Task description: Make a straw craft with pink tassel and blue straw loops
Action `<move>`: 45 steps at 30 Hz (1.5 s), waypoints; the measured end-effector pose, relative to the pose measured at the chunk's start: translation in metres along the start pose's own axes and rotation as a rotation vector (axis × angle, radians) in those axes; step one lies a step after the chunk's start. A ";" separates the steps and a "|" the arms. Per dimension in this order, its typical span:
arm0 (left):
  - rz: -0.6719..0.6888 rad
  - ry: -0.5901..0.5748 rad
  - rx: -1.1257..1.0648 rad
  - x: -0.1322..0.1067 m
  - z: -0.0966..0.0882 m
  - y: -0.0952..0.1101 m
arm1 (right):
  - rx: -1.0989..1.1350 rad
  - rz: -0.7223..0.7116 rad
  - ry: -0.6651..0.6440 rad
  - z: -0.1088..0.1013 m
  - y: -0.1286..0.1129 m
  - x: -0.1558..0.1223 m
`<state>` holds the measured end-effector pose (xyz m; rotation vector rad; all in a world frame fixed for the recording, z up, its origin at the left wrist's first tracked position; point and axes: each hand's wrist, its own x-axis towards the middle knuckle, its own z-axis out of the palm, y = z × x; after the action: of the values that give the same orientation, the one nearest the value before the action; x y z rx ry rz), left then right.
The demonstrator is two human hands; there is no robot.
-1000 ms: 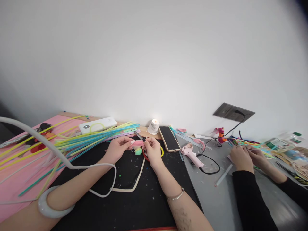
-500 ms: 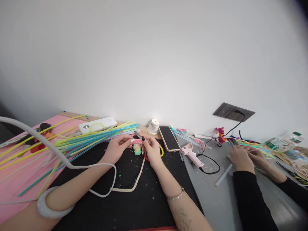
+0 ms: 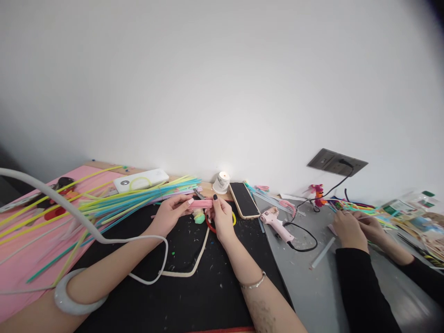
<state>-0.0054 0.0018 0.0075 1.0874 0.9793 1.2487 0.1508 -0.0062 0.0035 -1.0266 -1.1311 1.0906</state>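
Between my two hands is a short bundle of pink pipe cleaners [image 3: 201,203], held level above the black mat [image 3: 194,300]. My left hand [image 3: 169,215] pinches its left end between thumb and fingers. The right end is gripped by my right hand [image 3: 222,219], with the thumb on top. Just below the bundle lies a small green and cream fuzzy piece [image 3: 199,217]. A red and yellow loop [image 3: 210,225] shows partly behind my right hand. The tips of a metal tool [image 3: 198,193] stick out behind the bundle.
Long coloured pipe cleaners [image 3: 138,198] and a white power bank [image 3: 141,181] lie at left. A white cable [image 3: 100,237] crosses my left forearm. Behind stand a paper cup [image 3: 221,182] and a phone [image 3: 244,200]. A pink glue gun [image 3: 277,225] and a co-worker's hands [image 3: 350,229] are at right.
My right hand has shifted slightly right along the pink bundle, and more of the bundle now shows between my hands. The left hand has barely moved.
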 end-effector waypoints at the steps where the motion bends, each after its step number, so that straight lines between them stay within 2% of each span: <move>1: 0.005 0.011 -0.004 0.000 -0.001 0.000 | 0.019 -0.005 -0.015 0.000 -0.001 0.000; 5: 0.019 0.022 0.002 0.000 -0.002 0.000 | -0.016 -0.007 -0.047 0.001 -0.001 0.000; 9: 0.019 0.014 0.014 -0.002 -0.001 0.003 | -0.088 -0.006 -0.010 0.000 0.001 0.000; 16: -0.043 -0.013 -0.013 -0.001 0.000 0.003 | -0.285 -0.140 0.007 -0.005 -0.002 -0.001; 18: -0.084 -0.074 -0.032 -0.001 0.000 0.003 | -0.340 -0.227 -0.027 -0.006 -0.006 -0.001; 20: -0.087 -0.184 0.019 -0.002 -0.001 0.002 | -0.388 -0.322 -0.096 -0.006 -0.009 -0.002; 22: -0.038 -0.298 0.102 -0.003 -0.002 0.002 | -0.435 -0.380 -0.155 -0.006 -0.011 -0.003; 24: 0.013 -0.352 0.155 -0.004 -0.002 0.002 | -0.498 -0.413 -0.163 -0.007 -0.013 -0.004; 28: 0.030 -0.291 0.118 -0.004 -0.001 0.004 | -0.692 -0.502 -0.053 -0.013 -0.018 -0.006; 33: -0.103 -0.180 -0.086 -0.003 0.001 0.001 | -0.901 -0.604 0.169 -0.034 -0.035 -0.002; 37: -0.128 -0.160 -0.254 -0.002 0.003 0.000 | -1.077 -0.505 0.314 -0.062 -0.052 0.006; 40: -0.162 -0.163 -0.312 -0.004 0.005 0.005 | -1.173 -0.378 0.434 -0.092 -0.065 0.008; 42: -0.198 -0.193 -0.338 -0.005 0.006 0.009 | -1.254 -0.224 0.514 -0.116 -0.072 0.005; 45: -0.219 -0.224 -0.356 -0.008 0.006 0.014 | -1.428 0.115 0.615 -0.150 -0.075 -0.006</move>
<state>-0.0031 -0.0066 0.0224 0.7975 0.6551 1.0471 0.3084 -0.0350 0.0555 -2.3165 -1.2573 -0.1946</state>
